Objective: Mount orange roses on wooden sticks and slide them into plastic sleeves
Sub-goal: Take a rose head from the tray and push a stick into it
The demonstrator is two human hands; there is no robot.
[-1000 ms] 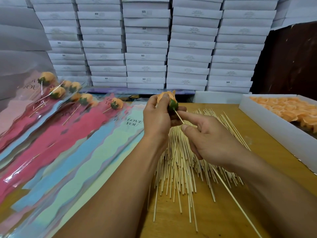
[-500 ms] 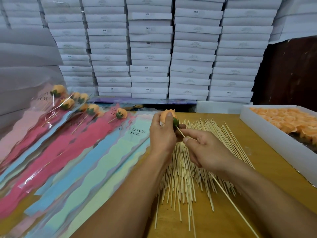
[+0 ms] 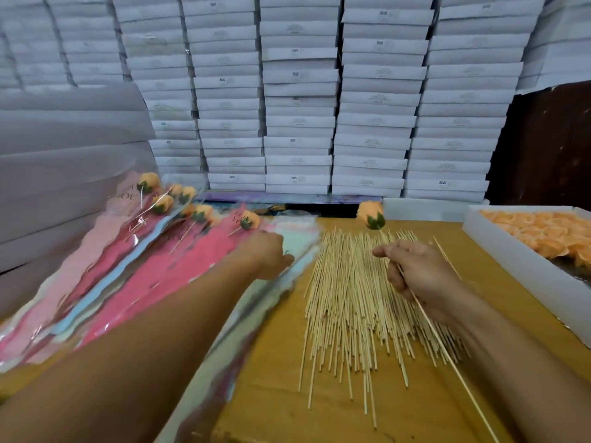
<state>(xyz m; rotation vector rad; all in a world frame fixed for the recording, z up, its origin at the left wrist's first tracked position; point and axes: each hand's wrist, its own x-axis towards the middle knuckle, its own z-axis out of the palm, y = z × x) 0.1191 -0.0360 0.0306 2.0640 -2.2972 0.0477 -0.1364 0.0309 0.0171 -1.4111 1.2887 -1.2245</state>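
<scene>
— What lay at the far left?

— A fan of plastic sleeves [image 3: 179,266], pink, pale blue and pale green, overlapping across the left side of the tabletop [image 3: 281,362]. Several finished orange roses [image 3: 201,213] on sticks already sat in the upper sleeves, their heads pointing away from the person.

— And the left hand?

— The left hand [image 3: 267,254] reached over the sleeves, resting on or just above the pale green ones near their printed ends. Its fingers were blurred and turned away from the camera, so I could not tell whether they pinched a sleeve or lay loose.

— What was in the middle?

— A loose pile of wooden sticks [image 3: 351,302], spread flat on the tabletop between the two forearms.

— Where was the rose being worked on?

— The orange rose [image 3: 371,215], with its green calyx, stood up in the air above the far end of the pile, mounted on the tip of a wooden stick [image 3: 447,353]. The right hand [image 3: 415,271] gripped that stick, fingers curled round it a little below the flower, and the rest of it slanted down past the wrist toward the lower right.

— And to the right?

— A white box [image 3: 511,270] holding loose orange rose heads [image 3: 543,231]. Behind everything rose stacked white boxes [image 3: 297,100].
</scene>
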